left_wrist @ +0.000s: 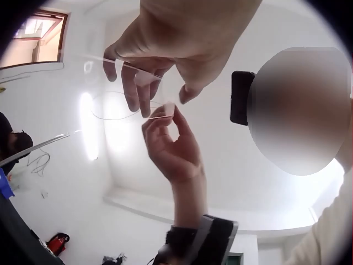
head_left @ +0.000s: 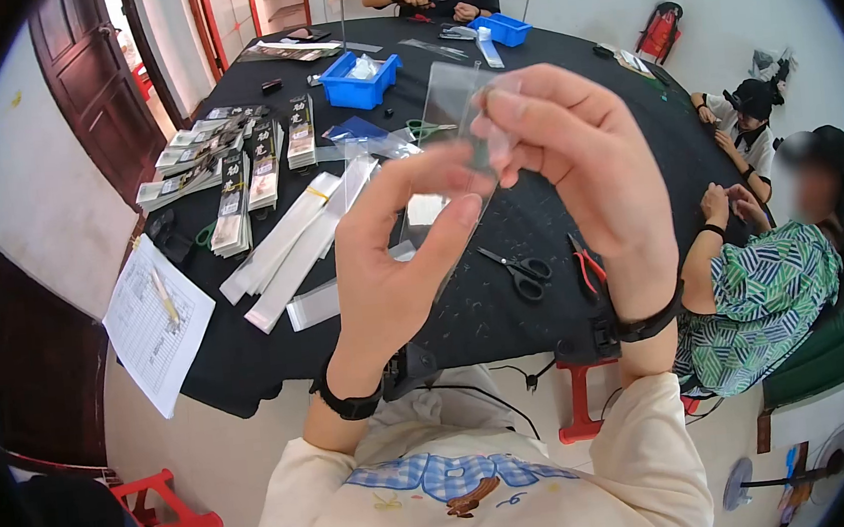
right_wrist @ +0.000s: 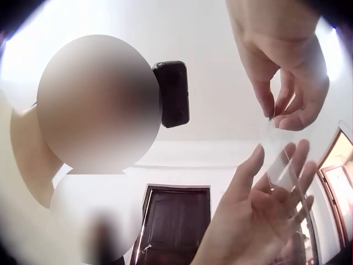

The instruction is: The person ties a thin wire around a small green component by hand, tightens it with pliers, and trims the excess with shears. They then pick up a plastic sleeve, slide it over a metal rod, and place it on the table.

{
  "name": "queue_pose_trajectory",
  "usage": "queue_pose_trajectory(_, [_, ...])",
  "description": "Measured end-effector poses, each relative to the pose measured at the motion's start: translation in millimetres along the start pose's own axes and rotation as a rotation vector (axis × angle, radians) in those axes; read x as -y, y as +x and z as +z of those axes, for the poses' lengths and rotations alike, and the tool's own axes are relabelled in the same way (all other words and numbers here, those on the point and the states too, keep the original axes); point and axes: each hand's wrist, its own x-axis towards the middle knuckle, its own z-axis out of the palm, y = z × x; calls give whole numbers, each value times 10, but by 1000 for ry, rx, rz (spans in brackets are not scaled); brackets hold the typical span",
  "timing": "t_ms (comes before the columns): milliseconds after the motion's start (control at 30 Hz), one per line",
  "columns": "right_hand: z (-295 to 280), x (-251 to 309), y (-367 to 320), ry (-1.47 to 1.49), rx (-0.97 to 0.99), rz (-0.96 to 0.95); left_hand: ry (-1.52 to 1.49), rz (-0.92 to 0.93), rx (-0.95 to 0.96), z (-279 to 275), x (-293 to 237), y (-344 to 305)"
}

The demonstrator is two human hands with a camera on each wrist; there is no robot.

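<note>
Both hands are raised over the near side of the black table. My right hand (head_left: 583, 149) pinches a small piece of thin clear film (right_wrist: 269, 132) between thumb and fingers. My left hand (head_left: 391, 256) is below and left of it, fingers stretched out and thumb spread apart. A clear, stiff-looking rectangular plastic sheet (head_left: 447, 91) stands upright between the hands. In the right wrist view its glossy edge runs across the left hand's fingers (right_wrist: 295, 157). Motion blurs the left fingertips in the head view.
On the black table (head_left: 538, 213) lie black scissors (head_left: 518, 270), red-handled pliers (head_left: 586, 267), long white strips (head_left: 285, 240) and bundled printed packets (head_left: 236, 199). A blue bin (head_left: 361, 80) stands further back. A clipboard sheet (head_left: 158, 322) overhangs the left edge. Other people sit around.
</note>
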Motion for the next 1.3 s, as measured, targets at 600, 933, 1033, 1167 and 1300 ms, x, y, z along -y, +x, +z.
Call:
queue_pose_trajectory(600, [-24,-327,-110,-146,-25,-17,-47,-321,-60,17,47,-232])
queue_pose_trajectory(933, [25,-405,-118,-122,-17,35,-67,-294,-74,-21,155,-271])
queue_pose_trajectory(1033, [-18,-523,-112,-248,11,84,-36,-398,-94,-42,172,-353])
queue_pose_trajectory(1167, [-200,-793,-127,-218,-101,199,54,-637,-22,-118,270,-641])
queue_pose_trajectory(1300, [-434,-1139,-97,-234,-197,341,62,-815,93,-267,377,-937])
